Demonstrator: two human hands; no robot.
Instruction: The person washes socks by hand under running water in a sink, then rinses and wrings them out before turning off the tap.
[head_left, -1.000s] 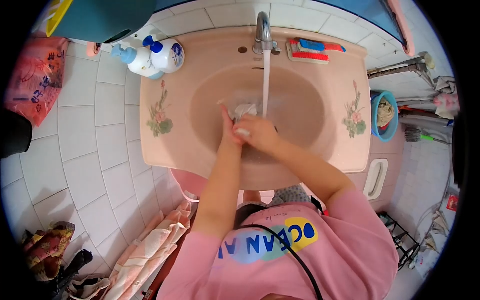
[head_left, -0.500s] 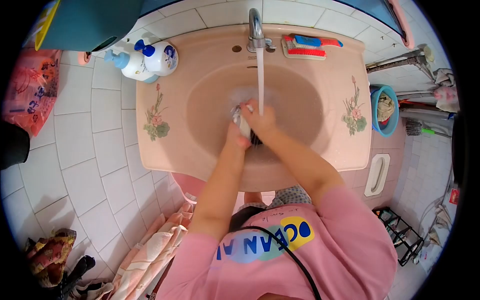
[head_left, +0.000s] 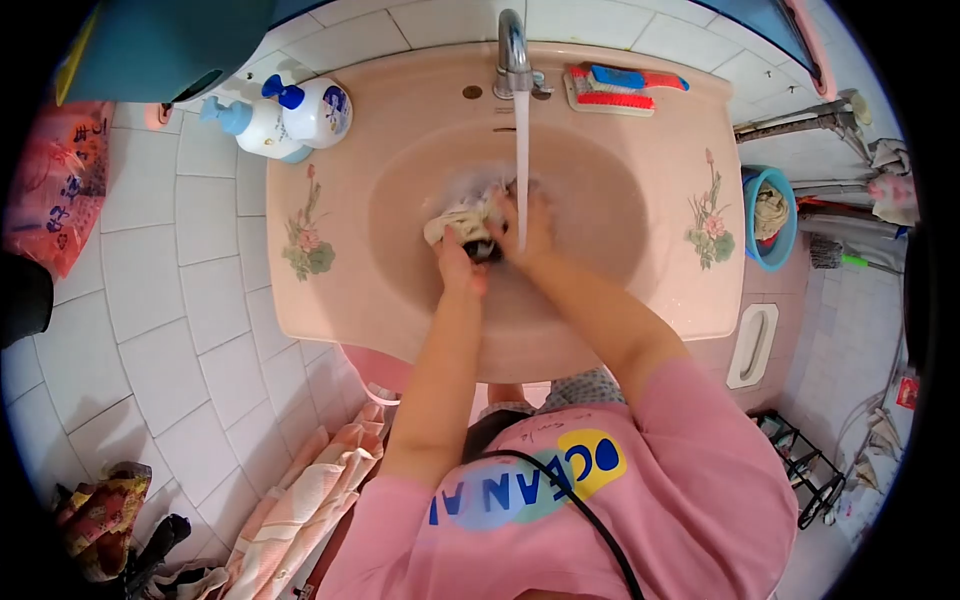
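Water runs from a chrome faucet [head_left: 513,60] into the pink sink [head_left: 610,200]. In the basin, my left hand [head_left: 459,262] is closed on a wet, cream-coloured cloth [head_left: 462,222] with a dark part near its lower right. My right hand [head_left: 530,222] is just right of the cloth, beside and partly behind the water stream. Its fingers are smeared by motion and wet, so its grip is unclear. Water splashes around the cloth's upper edge.
Two pump bottles [head_left: 318,112] stand at the sink's back left corner. Brushes [head_left: 612,92] lie at the back right. A blue bucket [head_left: 768,218] with cloth hangs or stands right of the sink. A striped towel [head_left: 300,490] is at lower left.
The cloth, bunched between my hands before, now spreads out more to the left, showing its cream and dark parts. My right hand has moved slightly right, apart from my left hand.
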